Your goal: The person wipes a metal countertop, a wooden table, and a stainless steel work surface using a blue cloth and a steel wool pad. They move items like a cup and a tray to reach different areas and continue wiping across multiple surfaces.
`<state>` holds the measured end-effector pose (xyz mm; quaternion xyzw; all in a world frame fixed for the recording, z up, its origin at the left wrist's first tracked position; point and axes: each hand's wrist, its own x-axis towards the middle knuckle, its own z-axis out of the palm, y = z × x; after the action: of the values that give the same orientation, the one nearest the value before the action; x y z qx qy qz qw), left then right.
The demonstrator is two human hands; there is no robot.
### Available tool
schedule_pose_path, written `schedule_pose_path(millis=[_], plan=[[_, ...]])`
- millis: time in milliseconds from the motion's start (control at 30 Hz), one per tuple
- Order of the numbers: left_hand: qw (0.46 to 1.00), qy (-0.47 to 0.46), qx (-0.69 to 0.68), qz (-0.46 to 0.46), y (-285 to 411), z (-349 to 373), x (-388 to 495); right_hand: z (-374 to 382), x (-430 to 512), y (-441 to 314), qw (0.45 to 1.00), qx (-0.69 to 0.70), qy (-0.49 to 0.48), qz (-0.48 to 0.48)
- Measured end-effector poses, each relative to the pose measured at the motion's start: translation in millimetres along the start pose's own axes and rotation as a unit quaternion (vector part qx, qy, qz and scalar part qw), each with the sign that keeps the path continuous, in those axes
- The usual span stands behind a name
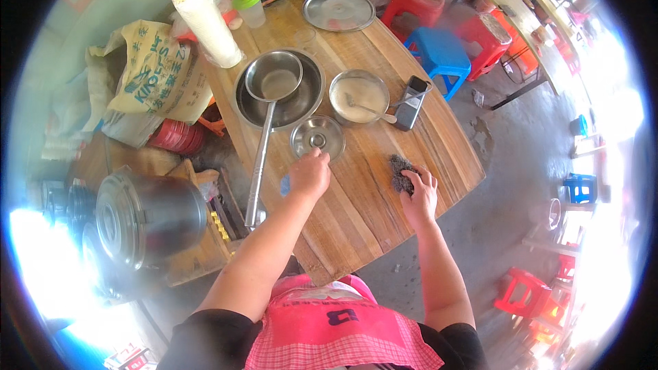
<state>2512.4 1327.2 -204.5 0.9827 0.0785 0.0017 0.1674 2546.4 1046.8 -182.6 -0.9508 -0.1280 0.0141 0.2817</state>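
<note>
My left hand [310, 173] is at the near edge of a round steel lid [303, 140], its curled fingers just below the lid's ring knob; whether they grip it I cannot tell. In my right hand [421, 192] is a dark scouring pad of metal wool [399, 172], held on the wooden table [354, 210]. Beyond the lid stands a steel bowl of pale batter [367, 90] with a spoon in it. A long-handled steel ladle [260, 164] rests across a wide steel basin [313, 79], its handle pointing towards me.
A black phone-like device [409, 110] lies right of the batter bowl. Farther back are a round metal tray [339, 9], a green-lidded shaker [252, 10] and stacked cups [208, 25]. A large lidded steel pot [164, 213] stands left; plastic stools [442, 54] stand beyond the table.
</note>
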Motion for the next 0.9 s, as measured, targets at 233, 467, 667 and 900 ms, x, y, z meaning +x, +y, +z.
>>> schedule_pose_path(millis=[233,467,667,900], plan=[[0.999,-0.012,-0.041,0.021,7,-22,-18,12,12,-3,0.999,-0.034,-0.031,0.004],[0.991,-0.072,0.011,-0.117,13,-29,20,15,12,-6,0.999,-0.044,-0.025,-0.007],[0.992,-0.096,0.005,-0.083,23,-43,24,16,12,-4,0.998,-0.054,-0.014,-0.035],[0.984,-0.029,-0.149,-0.093,56,-93,58,15,10,-3,0.999,-0.032,-0.015,-0.024]])
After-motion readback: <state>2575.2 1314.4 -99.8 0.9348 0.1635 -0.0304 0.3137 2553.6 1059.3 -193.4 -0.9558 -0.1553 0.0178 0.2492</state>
